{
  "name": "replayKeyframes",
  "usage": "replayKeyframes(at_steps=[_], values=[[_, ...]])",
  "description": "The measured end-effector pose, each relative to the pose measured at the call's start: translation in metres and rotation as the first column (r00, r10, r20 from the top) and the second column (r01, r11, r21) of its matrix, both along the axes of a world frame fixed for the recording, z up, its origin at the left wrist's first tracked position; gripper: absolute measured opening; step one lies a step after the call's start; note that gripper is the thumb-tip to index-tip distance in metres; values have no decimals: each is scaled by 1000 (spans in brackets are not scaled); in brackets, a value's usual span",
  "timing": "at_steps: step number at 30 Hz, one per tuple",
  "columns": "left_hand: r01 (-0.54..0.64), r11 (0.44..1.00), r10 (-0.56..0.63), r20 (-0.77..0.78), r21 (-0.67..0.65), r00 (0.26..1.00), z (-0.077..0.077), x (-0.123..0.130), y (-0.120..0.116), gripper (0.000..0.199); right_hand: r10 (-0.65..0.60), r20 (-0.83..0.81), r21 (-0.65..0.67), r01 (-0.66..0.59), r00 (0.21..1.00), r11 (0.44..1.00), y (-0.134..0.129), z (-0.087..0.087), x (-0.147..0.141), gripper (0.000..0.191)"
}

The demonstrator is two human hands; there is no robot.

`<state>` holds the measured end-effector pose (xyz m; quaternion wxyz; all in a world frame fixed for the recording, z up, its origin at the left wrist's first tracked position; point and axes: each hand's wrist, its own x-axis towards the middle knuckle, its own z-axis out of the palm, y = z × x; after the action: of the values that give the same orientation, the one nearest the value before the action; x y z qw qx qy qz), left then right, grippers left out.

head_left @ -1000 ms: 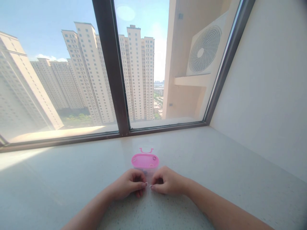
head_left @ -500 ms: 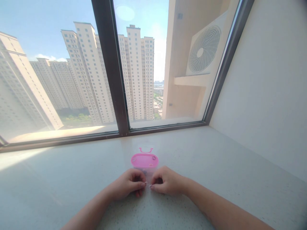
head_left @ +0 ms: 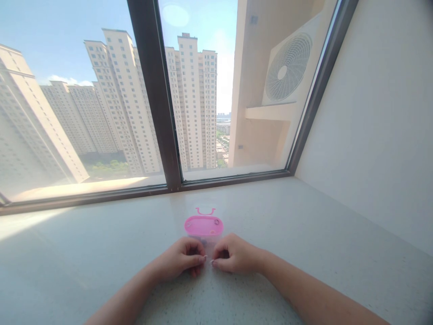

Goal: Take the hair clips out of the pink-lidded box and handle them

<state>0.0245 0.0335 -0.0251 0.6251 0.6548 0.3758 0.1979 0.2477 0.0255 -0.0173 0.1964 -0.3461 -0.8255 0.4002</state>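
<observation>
Hands: left hand [head_left: 181, 259] and right hand [head_left: 237, 255] curling inward, fingertips nearly meeting, any pinched item unclear | Object: pink-lidded clear plastic box [head_left: 203, 227] standing at 12 o'clock, just beyond them, on the stone window sill [head_left: 101, 234]

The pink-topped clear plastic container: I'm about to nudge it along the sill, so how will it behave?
The pink-topped clear plastic container looks thin-walled, so it is probably light and stiff rather than floppy. Its oval shape suggests it won't roll freely, though it may slide easily on the smooth speckled stone windowsill. Being small, it could perhaps tip if pushed high up.
</observation>
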Motion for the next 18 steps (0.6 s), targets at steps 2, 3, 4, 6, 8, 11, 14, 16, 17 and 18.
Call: replayKeyframes(at_steps=[2,3,4,6,8,11,14,16,17,18], values=[[0,1000,0,0,-2,1000,0,0,0,31,-1,-3,-1,1,1000,1000,0,1,0,15],[0,1000,0,0,-4,1000,0,0,0,32,-1,-4,0,1,1000,1000,0,1,0,15],[-1,1000,1,0,-6,1000,0,0,0,32,-1,-4,1,1,1000,1000,0,1,0,16],[-6,1000,6,-2,-10,1000,1,0,0,32,-4,-4,4,4,1000,1000,0,1,0,15],[-7,1000,7,-7,-14,1000,1,0,-1,33,-3,-1,4,3,1000,1000,0,1,0,15],[-6,1000,6,-9,-21,1000,1,1,-1,34,3,1,-3,-3,1000,1000,0,1,0,16],[-8,1000,8,-12,-23,1000,1,0,-1,34,0,-2,-1,0,1000,1000,0,0,0,16],[-9,1000,8,-16,-17,1000,1,0,-1,34,-1,-7,11,1,1000,1000,0,-1,0,16],[-10,1000,10,-15,-12,1000,1,0,-1,34,1,-9,16,-1,1000,1000,0,-2,0,16],[-9,1000,9,-14,-9,1000,1,0,-1,34,4,-9,19,-4,1000,1000,0,-2,0,17]])
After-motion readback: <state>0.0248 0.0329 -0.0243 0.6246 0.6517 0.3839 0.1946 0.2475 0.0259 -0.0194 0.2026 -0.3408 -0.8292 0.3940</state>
